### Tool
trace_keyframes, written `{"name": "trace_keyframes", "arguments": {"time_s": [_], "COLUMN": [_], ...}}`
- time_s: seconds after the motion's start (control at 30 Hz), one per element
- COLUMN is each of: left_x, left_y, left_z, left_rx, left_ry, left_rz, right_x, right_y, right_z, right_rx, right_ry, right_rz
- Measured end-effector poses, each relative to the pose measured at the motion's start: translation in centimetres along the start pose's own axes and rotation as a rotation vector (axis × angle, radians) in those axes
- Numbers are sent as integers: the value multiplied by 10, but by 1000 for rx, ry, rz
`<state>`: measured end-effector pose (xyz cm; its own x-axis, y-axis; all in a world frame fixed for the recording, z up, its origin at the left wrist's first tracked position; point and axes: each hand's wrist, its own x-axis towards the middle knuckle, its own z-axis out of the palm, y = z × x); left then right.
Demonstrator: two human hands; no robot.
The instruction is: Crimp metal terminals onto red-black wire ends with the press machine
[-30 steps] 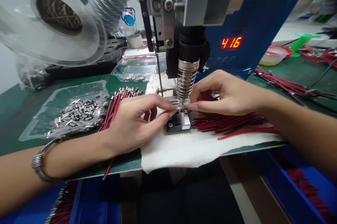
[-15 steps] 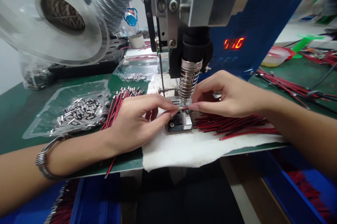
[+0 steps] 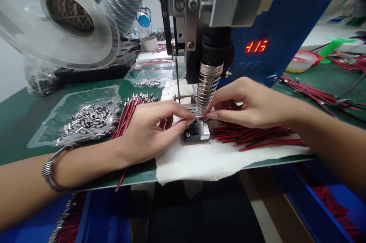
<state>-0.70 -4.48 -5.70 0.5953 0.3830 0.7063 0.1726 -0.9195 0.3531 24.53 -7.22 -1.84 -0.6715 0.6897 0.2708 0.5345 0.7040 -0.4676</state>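
Under the spring-wrapped tip (image 3: 209, 88) of a soldering machine, both my hands meet over a small metal jig (image 3: 197, 132). My left hand (image 3: 157, 128) pinches a small silver metal part (image 3: 197, 116) between thumb and forefinger; the fingertips cover most of it. From the other side, my right hand (image 3: 243, 104) grips a red and black wire (image 3: 203, 117) close to its end, right beside that part. Whether wire and part are joined cannot be seen. Below my right hand lies a pile of red and black wires (image 3: 251, 133) on a white cloth (image 3: 194, 167).
A clear plastic tray (image 3: 48, 125) of small metal cylinders (image 3: 91, 119) stands left. Beside it lies a bundle of wires with metal cylinders on their ends (image 3: 128, 111). A fume hood (image 3: 25, 14) hangs upper left. The blue machine housing (image 3: 286, 18) stands behind, with a red display (image 3: 256, 46).
Both hands keep their grip at the jig, nearly still. The display's digits have changed. The whole view has shifted slightly.
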Motion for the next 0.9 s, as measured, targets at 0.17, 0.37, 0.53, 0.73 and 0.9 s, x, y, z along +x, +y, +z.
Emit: {"name": "trace_keyframes", "arguments": {"time_s": [0.17, 0.37, 0.53, 0.73, 0.9], "left_x": [0, 0, 0, -1, -1], "left_y": [0, 0, 1, -1, -2], "left_z": [0, 1, 1, 2, 2], "left_rx": [24, 13, 17, 0, -10], "left_ry": [-4, 13, 2, 0, 14], "left_rz": [-3, 16, -15, -12, 19], "right_x": [0, 0, 0, 0, 0], "right_y": [1, 1, 0, 0, 0], "right_z": [-1, 0, 1, 2, 3], "right_rx": [-26, -40, -45, -61, -68], "right_ry": [9, 18, 9, 27, 47], "right_rz": [-49, -57, -9, -47, -42]}}
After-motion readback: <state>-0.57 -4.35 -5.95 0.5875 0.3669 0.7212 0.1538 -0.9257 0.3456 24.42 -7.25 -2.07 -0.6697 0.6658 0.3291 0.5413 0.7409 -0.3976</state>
